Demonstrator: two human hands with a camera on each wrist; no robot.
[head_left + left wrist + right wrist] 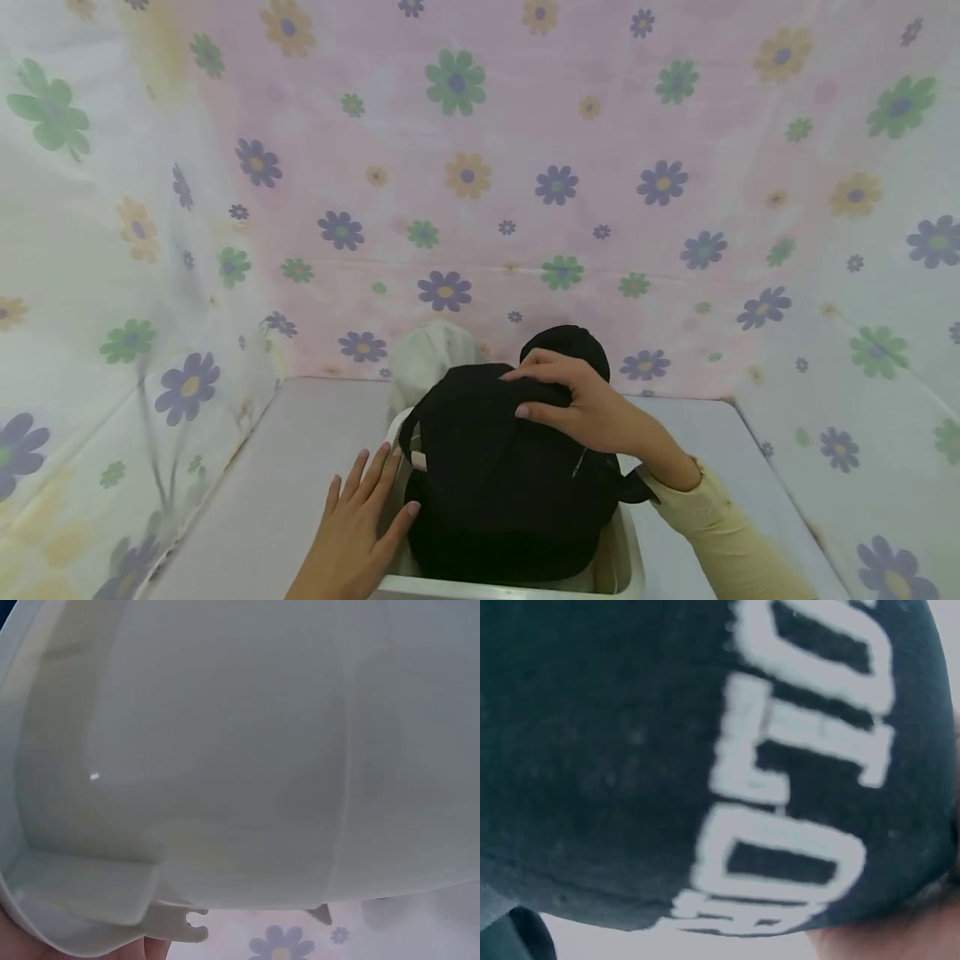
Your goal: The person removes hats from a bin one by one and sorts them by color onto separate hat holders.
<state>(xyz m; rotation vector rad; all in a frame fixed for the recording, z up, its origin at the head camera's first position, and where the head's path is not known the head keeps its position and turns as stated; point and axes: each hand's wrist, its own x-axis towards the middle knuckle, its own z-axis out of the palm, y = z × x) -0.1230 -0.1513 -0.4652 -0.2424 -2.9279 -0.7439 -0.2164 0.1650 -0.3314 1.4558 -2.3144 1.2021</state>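
Note:
A black cap (480, 450) with a strap loop and a small pale label on its left side fills much of a white plastic bin (630, 567). My right hand (592, 408) holds it near the top, thumb on the near side and fingers bent over the fabric. Close up in the right wrist view is black fabric with white block lettering (780, 855). My left hand (356, 517) rests with spread, straight fingers along the left side of the bin. The left wrist view shows the bin's smooth outer wall (225, 750) and a moulded clip.
A white cap (435, 354) and another rounded black cap (566, 342) show behind the bin's contents. Under the bin is a pale tabletop (300, 433). Flower-printed cloth (510, 150) encloses the back and both sides.

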